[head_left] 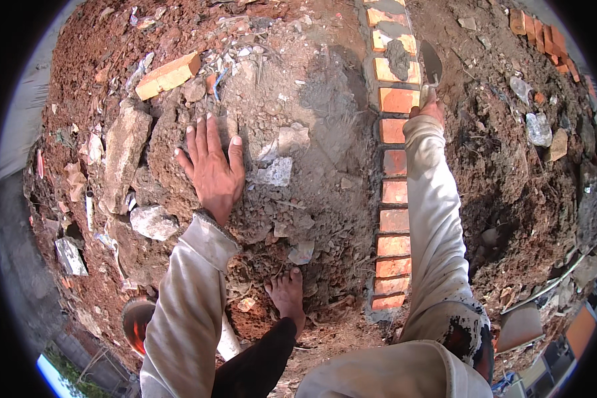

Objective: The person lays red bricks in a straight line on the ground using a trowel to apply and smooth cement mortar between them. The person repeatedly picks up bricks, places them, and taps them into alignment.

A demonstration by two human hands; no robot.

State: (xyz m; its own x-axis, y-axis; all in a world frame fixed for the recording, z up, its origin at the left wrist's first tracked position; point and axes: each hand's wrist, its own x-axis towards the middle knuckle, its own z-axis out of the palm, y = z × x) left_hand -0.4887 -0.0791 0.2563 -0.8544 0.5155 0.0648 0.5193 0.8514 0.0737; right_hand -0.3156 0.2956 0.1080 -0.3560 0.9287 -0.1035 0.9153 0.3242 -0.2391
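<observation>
A row of orange bricks (395, 221) with grey mortar in the joints runs away from me, right of the middle. My right hand (429, 109) is closed round the handle of a trowel (432, 63) at the row's right edge. The trowel's blade is beside a lump of wet mortar (398, 60) that lies on top of one brick. A thin line (410, 18) shows along the far right edge of the row. My left hand (215, 166) is open, fingers spread and palm down, over the rubbly soil to the left, holding nothing.
A loose brick (168, 76) and a long stone (126, 156) lie at the left. A pale rock (153, 222) sits near my left sleeve. More bricks (540, 34) are stacked at the far right. My bare foot (286, 296) stands on the soil between my arms.
</observation>
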